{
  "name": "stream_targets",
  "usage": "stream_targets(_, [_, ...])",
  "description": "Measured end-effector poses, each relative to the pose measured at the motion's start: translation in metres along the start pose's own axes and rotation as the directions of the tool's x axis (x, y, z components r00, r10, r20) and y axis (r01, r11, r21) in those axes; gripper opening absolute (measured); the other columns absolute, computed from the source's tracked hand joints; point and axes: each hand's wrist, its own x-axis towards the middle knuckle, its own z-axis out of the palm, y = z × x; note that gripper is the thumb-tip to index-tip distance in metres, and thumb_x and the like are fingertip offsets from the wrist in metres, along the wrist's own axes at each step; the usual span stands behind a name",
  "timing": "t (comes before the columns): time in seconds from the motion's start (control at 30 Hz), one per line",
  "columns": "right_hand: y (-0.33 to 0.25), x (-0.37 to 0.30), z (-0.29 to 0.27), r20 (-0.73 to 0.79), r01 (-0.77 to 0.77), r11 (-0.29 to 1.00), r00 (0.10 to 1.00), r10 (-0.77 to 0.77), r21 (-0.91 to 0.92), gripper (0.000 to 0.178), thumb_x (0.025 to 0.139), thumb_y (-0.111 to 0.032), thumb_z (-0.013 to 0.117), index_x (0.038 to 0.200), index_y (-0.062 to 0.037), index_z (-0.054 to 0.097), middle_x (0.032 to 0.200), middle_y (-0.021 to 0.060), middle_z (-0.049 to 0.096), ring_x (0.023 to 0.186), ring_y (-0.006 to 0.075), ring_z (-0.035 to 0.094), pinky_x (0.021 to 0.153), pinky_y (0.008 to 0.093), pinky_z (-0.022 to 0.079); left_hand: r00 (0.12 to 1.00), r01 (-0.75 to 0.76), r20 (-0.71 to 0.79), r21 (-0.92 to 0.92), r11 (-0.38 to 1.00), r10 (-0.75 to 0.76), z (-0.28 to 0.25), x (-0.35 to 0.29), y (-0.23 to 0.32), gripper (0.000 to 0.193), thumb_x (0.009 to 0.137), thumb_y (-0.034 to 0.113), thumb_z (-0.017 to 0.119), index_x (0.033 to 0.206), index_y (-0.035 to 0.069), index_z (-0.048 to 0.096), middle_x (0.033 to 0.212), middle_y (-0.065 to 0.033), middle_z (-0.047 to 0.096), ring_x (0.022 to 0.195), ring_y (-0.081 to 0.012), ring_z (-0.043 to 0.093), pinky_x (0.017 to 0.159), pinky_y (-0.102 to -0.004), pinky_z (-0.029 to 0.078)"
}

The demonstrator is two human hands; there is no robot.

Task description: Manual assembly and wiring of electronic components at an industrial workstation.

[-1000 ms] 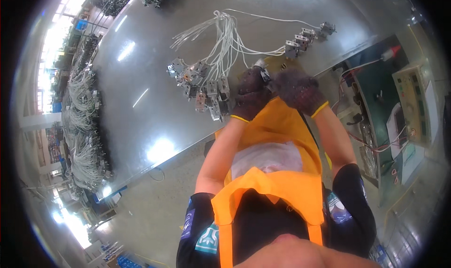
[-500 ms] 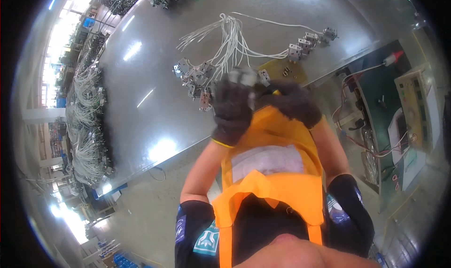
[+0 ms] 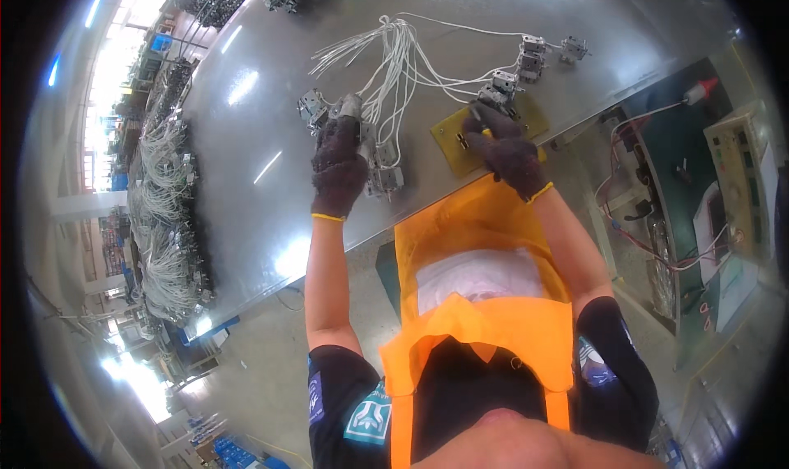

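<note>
Overlapping boxy metal blocks (image 3: pixel 389 178) | fabric-gloved left hand (image 3: pixel 339 161), right hand (image 3: pixel 505 150): fingers' grip unclear | slender white cables (image 3: pixel 399 50)

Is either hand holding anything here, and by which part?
Cannot be told for either: the left hand covers any grip at the left cluster of metal parts; the right hand hides any at the right cluster.

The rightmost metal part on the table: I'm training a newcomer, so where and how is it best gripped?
Probably by its boxy body, from the right: it sits apart from the other metal parts, which lie with the white cables to its left.
</note>
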Motion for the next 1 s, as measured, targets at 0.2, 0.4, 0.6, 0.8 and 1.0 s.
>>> stream_targets(0.2, [-0.053, -0.001, 0.025, 0.471, -0.52, 0.85, 0.772, 0.426, 0.084, 0.066, 0.087, -0.02, 0.065, 0.145, -0.0075, 0.038, 0.095, 0.0056, 0.064, 0.053, 0.0094, 0.05, 0.041, 0.0267, 0.042, 0.985, -0.166, -0.018, 0.195, 0.967, 0.173, -0.011, -0.048, 0.032, 0.042, 0.073, -0.004, 0.055, 0.113, 0.007, 0.06, 0.124, -0.0173, 0.059, 0.12, -0.0386, 0.051, 0.1, -0.0465, 0.043])
stream_targets(0.4, [-0.05, -0.009, 0.046, 0.571, -0.46, 0.882, 0.752, 0.33, 0.097, 0.071, 0.084, -0.027, 0.067, 0.146, -0.0071, 0.039, 0.086, 0.0089, 0.063, 0.049, 0.0107, 0.048, 0.041, 0.0267, 0.042, 0.996, -0.087, -0.033, 0.025, 0.996, 0.088, 0.027, -0.08, 0.058, 0.037, 0.078, 0.002, 0.061, 0.115, 0.006, 0.061, 0.123, -0.0192, 0.059, 0.118, -0.0391, 0.053, 0.097, -0.0482, 0.044])
stream_targets(0.6, [-0.043, -0.011, -0.013, 0.574, -0.583, 0.779, 0.729, 0.374, 0.232, 0.062, 0.087, -0.017, 0.067, 0.144, -0.0102, 0.045, 0.081, 0.0025, 0.064, 0.046, 0.0056, 0.044, 0.037, 0.0227, 0.035, 0.985, 0.128, -0.06, -0.355, 0.926, -0.159, 0.067, -0.066, 0.087, 0.058, 0.086, 0.01, 0.067, 0.139, 0.003, 0.044, 0.133, -0.0188, 0.053, 0.119, -0.0362, 0.054, 0.101, -0.0419, 0.043])
stream_targets(0.8, [-0.044, 0.004, -0.028, 0.539, -0.581, 0.804, 0.721, 0.435, 0.127, 0.049, 0.086, -0.018, 0.067, 0.133, -0.0083, 0.056, 0.087, 0.0031, 0.066, 0.05, 0.0062, 0.049, 0.04, 0.0221, 0.039, 0.909, 0.239, 0.162, -0.957, 0.162, -0.383, 0.094, -0.065, 0.07, 0.071, 0.089, 0.006, 0.063, 0.151, 0.005, 0.028, 0.151, -0.0089, 0.036, 0.128, -0.0196, 0.045, 0.105, -0.0341, 0.039])
stream_targets(1.0, [-0.019, 0.031, -0.046, 0.243, -0.458, 0.836, 0.885, 0.397, 0.301, 0.048, 0.085, -0.021, 0.067, 0.132, -0.015, 0.06, 0.073, -0.001, 0.058, 0.048, 0.0061, 0.043, 0.04, 0.0229, 0.036, 0.899, 0.38, 0.378, -0.924, -0.038, -0.222, 0.096, -0.027, 0.059, 0.064, 0.091, 0.018, 0.066, 0.145, -0.001, 0.037, 0.137, -0.0115, 0.05, 0.121, -0.0204, 0.051, 0.101, -0.0325, 0.041])
